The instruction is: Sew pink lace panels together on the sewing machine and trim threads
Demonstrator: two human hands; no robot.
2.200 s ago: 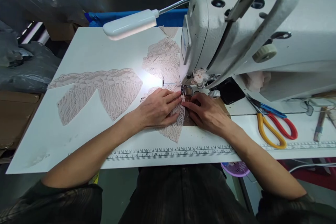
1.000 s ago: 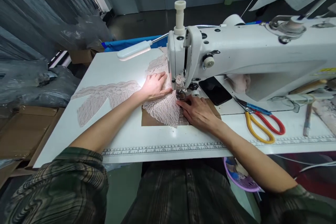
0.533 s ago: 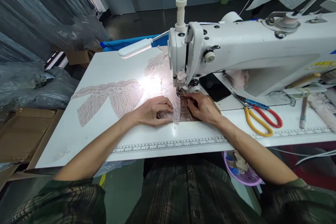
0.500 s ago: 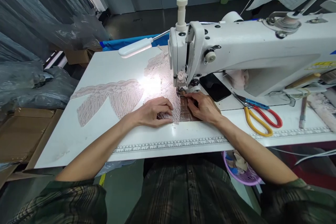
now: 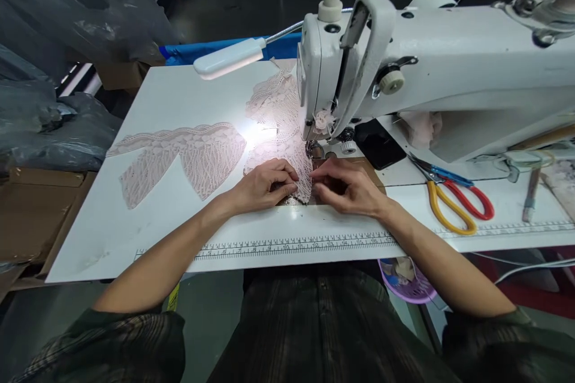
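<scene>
A pale pink lace piece (image 5: 300, 158) runs under the needle area of the white sewing machine (image 5: 413, 66). My left hand (image 5: 267, 185) pinches this lace near its front left edge, thumb against fingers. Across from it, my right hand (image 5: 348, 187) pinches the lace's right edge just in front of the presser foot (image 5: 315, 151). Brown material shows on the table beside and beneath the right hand. Another lace piece (image 5: 206, 158) lies flat on the left of the white table (image 5: 108, 203).
Right of my hands lie a black phone (image 5: 380, 142) and scissors (image 5: 453, 206) with yellow and red handles. A lit lamp (image 5: 229, 58) hangs over the back of the table. Below the front edge, marked with a ruler strip (image 5: 291, 246), is a purple basket (image 5: 411, 290).
My left fingers have closed on the lace. My right hand has drawn back slightly from the presser foot to the lace's edge. The camera view has shifted closer to the machine.
</scene>
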